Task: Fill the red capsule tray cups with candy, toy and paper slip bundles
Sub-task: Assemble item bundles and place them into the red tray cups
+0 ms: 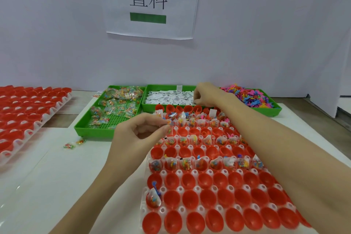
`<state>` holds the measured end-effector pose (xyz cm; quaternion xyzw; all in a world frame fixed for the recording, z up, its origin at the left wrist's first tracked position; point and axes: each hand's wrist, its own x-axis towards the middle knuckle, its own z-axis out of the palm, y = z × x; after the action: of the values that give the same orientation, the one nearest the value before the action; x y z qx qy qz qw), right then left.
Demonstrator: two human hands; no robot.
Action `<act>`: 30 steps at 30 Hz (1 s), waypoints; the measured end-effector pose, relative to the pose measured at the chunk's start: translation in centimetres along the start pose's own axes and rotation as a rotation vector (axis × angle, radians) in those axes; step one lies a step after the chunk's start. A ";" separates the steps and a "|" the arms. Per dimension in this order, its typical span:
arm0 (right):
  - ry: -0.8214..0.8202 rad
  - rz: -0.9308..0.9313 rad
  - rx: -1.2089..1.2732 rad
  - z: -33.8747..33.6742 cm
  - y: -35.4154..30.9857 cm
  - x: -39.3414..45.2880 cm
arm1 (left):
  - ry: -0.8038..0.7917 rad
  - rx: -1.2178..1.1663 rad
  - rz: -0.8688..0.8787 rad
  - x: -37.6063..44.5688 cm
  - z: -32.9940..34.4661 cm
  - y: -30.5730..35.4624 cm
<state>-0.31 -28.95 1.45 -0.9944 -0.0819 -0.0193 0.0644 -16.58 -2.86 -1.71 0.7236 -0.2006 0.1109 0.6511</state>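
Left hand [140, 131] curled, pinching a small bundle [168, 127] over the far-left cups of the red tray [190, 192] at the desk's near edge. Right hand [204, 94] reaching into the slip bin [171, 98] by the far edge, fingers curled among slips; grip contents unclear

cups [190, 198]: red plastic, glossy, smooth
cup tray [162, 210]: translucent white plastic, slightly shiny
green trays [91, 132]: matt plastic, floor perforated in a grid
candy packs [117, 104]: clear crinkled film, shiny
slips [169, 98]: white paper, matt, printed
toys [250, 97]: pink, blue and yellow plastic, matt
table [57, 176]: white sheet, smooth, faint sheen
wall [266, 34]: pale, matt, smooth
sign [152, 30]: white paper, matt, lower edge curling
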 end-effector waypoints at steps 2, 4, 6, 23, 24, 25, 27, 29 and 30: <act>0.094 0.023 0.047 -0.3 0.1 -0.5 | -0.005 -0.021 -0.036 0.0 0.0 0.0; 0.231 0.060 0.206 -0.8 0.1 -1.4 | -0.010 -0.046 -0.073 0.0 0.1 0.0; 0.325 0.067 0.401 -1.4 -0.6 -3.3 | -0.024 -0.051 -0.090 -0.1 0.3 0.1; 0.342 -0.073 0.923 0.7 -7.9 -22.5 | -0.183 -0.028 -0.016 -1.5 1.8 2.4; 0.353 -0.075 0.904 0.9 -7.9 -22.8 | -0.214 -0.018 -0.017 -1.5 1.8 2.4; 0.361 -0.077 0.892 0.9 -7.9 -23.0 | -0.244 -0.010 -0.016 -1.6 1.8 2.5; 0.363 -0.081 0.880 0.9 -8.0 -23.3 | -0.285 0.011 -0.013 -1.7 1.8 2.5; 0.370 -0.081 0.864 1.1 -8.1 -23.5 | -0.308 0.040 -0.017 -1.8 2.0 2.5; 0.383 -0.080 0.856 1.2 -8.2 -23.6 | -0.309 0.045 -0.019 -1.9 2.0 2.5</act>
<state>-24.87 -24.58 0.17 -0.8530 -0.1076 -0.1693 0.4818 -19.56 -4.73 -0.53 0.7483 -0.2891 -0.0036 0.5970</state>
